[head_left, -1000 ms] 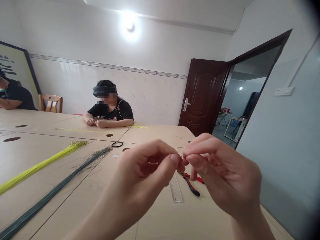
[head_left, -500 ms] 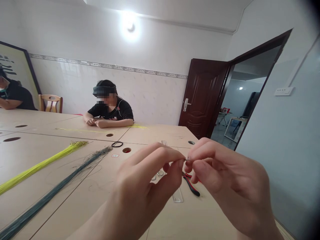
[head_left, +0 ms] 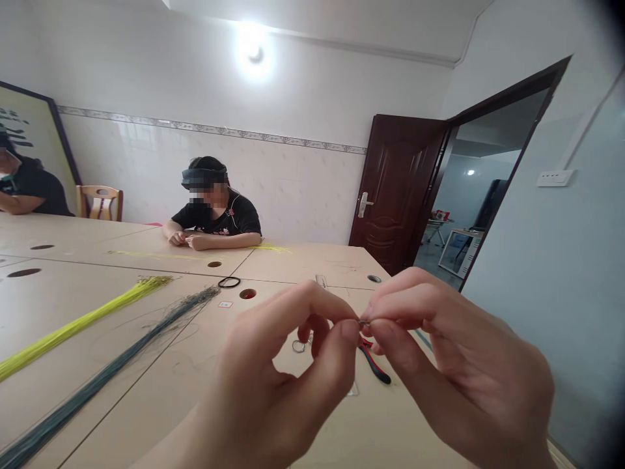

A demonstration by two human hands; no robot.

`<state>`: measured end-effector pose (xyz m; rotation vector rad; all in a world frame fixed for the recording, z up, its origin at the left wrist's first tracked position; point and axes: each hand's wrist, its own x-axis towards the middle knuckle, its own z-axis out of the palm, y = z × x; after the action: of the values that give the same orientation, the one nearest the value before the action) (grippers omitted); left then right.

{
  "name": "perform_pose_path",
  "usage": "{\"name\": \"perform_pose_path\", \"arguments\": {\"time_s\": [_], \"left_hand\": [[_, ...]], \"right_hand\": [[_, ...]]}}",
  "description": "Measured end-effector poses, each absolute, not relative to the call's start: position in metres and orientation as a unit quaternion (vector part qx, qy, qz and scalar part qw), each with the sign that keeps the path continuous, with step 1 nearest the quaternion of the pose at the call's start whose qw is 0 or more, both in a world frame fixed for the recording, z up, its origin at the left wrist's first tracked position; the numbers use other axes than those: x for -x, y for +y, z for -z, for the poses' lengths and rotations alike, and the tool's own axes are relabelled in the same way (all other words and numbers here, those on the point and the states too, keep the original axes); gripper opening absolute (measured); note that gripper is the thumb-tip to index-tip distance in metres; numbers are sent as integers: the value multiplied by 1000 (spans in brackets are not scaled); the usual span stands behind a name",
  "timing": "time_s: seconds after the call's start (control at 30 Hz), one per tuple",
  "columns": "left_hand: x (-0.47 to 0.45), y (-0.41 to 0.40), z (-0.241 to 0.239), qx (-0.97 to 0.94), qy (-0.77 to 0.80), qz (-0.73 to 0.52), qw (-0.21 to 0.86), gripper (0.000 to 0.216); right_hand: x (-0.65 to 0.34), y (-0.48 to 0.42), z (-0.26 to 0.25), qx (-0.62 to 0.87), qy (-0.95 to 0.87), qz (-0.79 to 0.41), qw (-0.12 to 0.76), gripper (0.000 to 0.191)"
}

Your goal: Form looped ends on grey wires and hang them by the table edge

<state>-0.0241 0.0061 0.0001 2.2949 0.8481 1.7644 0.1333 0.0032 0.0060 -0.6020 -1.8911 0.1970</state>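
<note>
My left hand [head_left: 288, 378] and my right hand [head_left: 459, 371] are raised above the table [head_left: 161, 384], fingertips meeting. Thumb and forefinger of each hand pinch a tiny thin metal piece [head_left: 363, 322] between them; it is too small to name. Below the hands on the table lie small metal rings [head_left: 299, 346], red-and-black pliers [head_left: 375, 366] and a clear ruler, mostly hidden behind my fingers.
A bundle of yellow wires [head_left: 78, 322] and a bundle of dark green wires [head_left: 102, 378] lie across the table's left. A black ring [head_left: 229, 282] sits further back. One person [head_left: 212, 212] sits opposite, another at the far left edge. An open brown door [head_left: 398, 185] stands at right.
Both hands have drifted slightly lower and nearer to me, still pinched together. My left fingers have shifted, uncovering the metal rings on the table.
</note>
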Motion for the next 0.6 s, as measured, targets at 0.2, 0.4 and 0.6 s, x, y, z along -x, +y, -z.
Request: {"name": "perform_pose_path", "arguments": {"time_s": [0.2, 0.4, 0.6], "left_hand": [[25, 3, -3, -759, 291, -575, 97, 16], [26, 4, -1, -760, 283, -581, 67, 17], [25, 4, 0, -769, 257, -581, 74, 20]], "right_hand": [[-136, 4, -3, 250, -808, -35, 532, 16], [-134, 0, -7, 271, -782, -61, 558, 11], [-135, -2, -11, 328, -764, -151, 535, 19]]}}
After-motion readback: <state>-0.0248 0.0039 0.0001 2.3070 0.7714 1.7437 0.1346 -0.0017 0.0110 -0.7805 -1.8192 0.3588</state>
